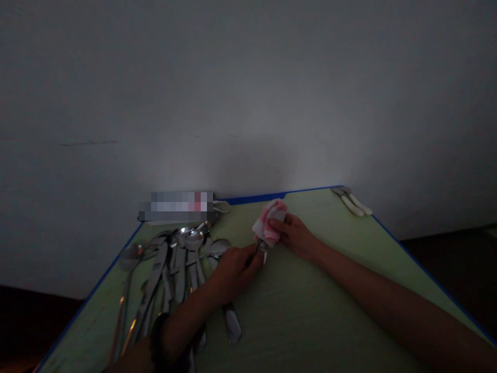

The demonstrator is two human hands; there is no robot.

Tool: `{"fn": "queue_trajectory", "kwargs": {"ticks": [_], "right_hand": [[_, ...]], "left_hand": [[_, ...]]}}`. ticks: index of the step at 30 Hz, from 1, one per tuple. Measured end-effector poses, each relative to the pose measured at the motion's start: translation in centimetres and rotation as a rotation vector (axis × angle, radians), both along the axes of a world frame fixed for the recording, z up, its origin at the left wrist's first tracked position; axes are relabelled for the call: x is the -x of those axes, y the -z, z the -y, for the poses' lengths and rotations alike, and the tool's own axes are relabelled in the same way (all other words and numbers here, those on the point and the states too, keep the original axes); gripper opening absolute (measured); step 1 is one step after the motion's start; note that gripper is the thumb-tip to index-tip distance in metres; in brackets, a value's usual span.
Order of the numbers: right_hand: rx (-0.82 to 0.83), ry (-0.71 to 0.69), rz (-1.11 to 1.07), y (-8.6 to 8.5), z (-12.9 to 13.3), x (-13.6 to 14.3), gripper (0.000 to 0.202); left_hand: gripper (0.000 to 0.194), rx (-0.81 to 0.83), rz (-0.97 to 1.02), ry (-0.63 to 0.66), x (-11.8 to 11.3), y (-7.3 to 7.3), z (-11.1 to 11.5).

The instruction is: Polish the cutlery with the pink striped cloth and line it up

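Over the middle of the table, my left hand (239, 270) is closed around a piece of metal cutlery (262, 246). Its other end is covered by a pink and white cloth (273, 220), so I cannot tell which kind it is. My right hand (295, 234) pinches the cloth around that end, fingers closed. To the left, partly behind my left forearm, lies a pile of metal spoons and other cutlery (180, 269). One spoon (218, 247) rests close beside my left hand.
The pale green table (310, 311) has a blue edge and stands against a grey wall (248, 103). Two pieces of cutlery with white handles (352, 203) lie at the far right corner. A blurred-out box-like object (176, 204) sits at the far left corner.
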State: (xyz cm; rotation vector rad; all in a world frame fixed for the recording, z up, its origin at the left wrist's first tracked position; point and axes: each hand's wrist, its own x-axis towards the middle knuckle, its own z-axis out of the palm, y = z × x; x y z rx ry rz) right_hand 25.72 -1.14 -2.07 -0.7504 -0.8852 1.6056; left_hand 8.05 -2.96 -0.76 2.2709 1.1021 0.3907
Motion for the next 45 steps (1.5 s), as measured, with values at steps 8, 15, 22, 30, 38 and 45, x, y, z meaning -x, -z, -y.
{"fn": "queue_trajectory", "kwargs": {"ticks": [8,15,22,30,38,45], "right_hand": [[0.093,0.133,-0.026,0.3,-0.3,0.4,0.031],[0.179,0.243,-0.111,0.4,-0.6,0.3,0.032],[0.242,0.294,-0.228,0.1,-1.1,0.1,0.024],[0.159,0.194,-0.182,0.0,-1.1,-0.1,0.019],[0.103,0.153,-0.114,1.0,-1.2,-0.3,0.020],[0.086,0.089,-0.112,0.4,-0.9,0.0,0.016]], "left_hand": [[0.032,0.004,-0.012,0.053,-0.2,-0.5,0.3],[0.035,0.080,0.047,0.004,-0.1,-0.5,-0.2],[0.035,0.123,0.080,-0.018,0.0,-0.4,-0.2],[0.038,0.165,0.201,-0.022,0.0,-0.8,0.1],[0.041,0.113,0.125,-0.050,-0.2,-0.8,0.2],[0.025,0.065,0.103,-0.049,-0.2,-0.9,0.2]]}}
